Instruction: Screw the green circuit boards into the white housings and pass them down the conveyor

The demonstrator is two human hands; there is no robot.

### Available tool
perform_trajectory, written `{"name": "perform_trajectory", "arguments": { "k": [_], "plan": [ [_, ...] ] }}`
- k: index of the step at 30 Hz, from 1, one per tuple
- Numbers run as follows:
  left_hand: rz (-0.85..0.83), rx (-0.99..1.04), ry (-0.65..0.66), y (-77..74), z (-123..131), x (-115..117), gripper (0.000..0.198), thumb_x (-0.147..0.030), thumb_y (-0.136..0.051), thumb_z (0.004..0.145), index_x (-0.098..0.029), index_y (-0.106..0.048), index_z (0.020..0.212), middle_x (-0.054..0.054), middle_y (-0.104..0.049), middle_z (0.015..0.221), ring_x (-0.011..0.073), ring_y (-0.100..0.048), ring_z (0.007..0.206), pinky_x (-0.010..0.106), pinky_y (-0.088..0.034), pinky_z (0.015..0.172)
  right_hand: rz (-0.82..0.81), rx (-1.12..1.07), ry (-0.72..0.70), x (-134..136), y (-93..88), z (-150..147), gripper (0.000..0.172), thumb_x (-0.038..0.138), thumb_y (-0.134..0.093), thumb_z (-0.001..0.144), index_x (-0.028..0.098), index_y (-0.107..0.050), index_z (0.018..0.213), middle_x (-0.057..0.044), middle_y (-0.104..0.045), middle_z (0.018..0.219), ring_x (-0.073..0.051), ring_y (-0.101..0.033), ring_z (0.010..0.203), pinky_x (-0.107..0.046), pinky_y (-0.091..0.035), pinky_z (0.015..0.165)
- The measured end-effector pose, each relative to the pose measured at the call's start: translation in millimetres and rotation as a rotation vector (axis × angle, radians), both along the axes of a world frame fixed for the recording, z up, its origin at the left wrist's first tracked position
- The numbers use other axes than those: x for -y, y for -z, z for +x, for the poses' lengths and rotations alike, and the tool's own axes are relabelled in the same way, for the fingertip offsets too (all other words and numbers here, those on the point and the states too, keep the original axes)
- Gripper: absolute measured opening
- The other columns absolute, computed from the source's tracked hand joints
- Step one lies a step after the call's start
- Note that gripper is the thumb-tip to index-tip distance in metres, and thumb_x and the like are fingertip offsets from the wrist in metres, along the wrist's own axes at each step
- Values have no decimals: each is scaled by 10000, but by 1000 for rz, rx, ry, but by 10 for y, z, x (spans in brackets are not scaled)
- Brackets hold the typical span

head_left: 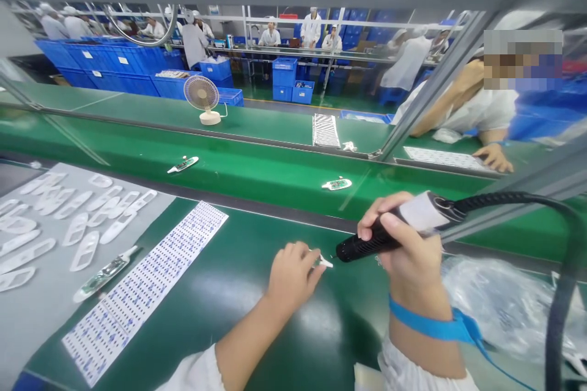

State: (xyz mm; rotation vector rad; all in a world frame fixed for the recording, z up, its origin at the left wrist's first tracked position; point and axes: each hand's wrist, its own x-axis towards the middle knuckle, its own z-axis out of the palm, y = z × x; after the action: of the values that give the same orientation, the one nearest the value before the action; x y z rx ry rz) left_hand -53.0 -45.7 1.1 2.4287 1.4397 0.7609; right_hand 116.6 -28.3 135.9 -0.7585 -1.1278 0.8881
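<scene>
My right hand (408, 244) is wrapped round a black electric screwdriver (371, 241), whose tip points left, close to a small white part. That white part (324, 261) sticks out from under the fingers of my left hand (293, 272), which pinch it against the green table. Most of the part is hidden by the fingers. To the left lies a long sheet of blue and white labels (151, 287). Beside the sheet rests a white casing with a green circuit board (105, 275).
Several white casing frames (85, 250) lie on a grey mat at the left. Two board assemblies (183, 164) (337, 184) sit on the green conveyor (257, 174). Clear plastic bags (499, 299) are at the right. Across stand a fan (202, 95) and a person leaning over labels.
</scene>
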Motion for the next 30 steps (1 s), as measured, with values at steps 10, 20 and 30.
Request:
{"name": "perform_trajectory", "arguments": {
  "k": [10,20,30],
  "plan": [
    [-128,149,226,-156,-50,-119,192,-295,-655,889,-259,-658,1078,70,-637,1217,268,-565,1165,457,-441,976,-23,-23,-34,63,-97,135,120,307,-692,768,226,-614,808,-3,-615,650,-169,-545,459,-309,-434,449],
    [-152,349,234,-187,194,-72,90,-254,-639,922,-249,-717,876,2,-728,1002,215,-624,959,413,-450,861,30,-42,-66,86,-139,153,127,317,-697,777,228,-617,818,-8,-624,659,-172,-546,462,-307,-425,433],
    [-189,194,-163,-51,216,-86,382,-305,-805,752,-219,-616,1072,73,-675,1121,295,-591,990,448,-439,817,79,28,52,47,-56,73,66,220,-679,795,212,-625,831,-12,-636,676,-176,-572,492,-318,-454,477]
  ]
}}
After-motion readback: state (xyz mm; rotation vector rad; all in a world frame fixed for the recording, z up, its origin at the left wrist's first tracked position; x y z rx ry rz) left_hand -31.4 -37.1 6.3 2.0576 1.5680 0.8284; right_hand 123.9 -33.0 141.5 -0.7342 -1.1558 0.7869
